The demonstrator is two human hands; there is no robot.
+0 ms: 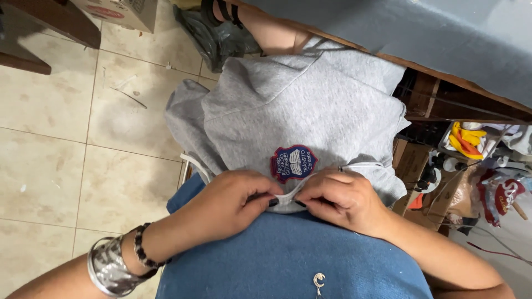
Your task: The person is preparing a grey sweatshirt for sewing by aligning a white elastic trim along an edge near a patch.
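Observation:
A grey sweatshirt [299,105] lies spread over my lap, with a dark blue and red embroidered badge [293,163] near its lower edge. My left hand [224,202] and my right hand [341,199] meet just below the badge. Both pinch a thin white cord or strip [288,197] at the garment's hem, fingertips almost touching. A silver cuff and a dark bead bracelet [119,263] sit on my left wrist. I wear a blue top [288,260].
A beige tiled floor [66,144] lies to the left, with a cardboard box [119,11] and dark wooden furniture at the top left. A grey-topped wooden table [443,44] stands at the right; clutter, a yellow cloth [463,141] and bags fill the space beneath it.

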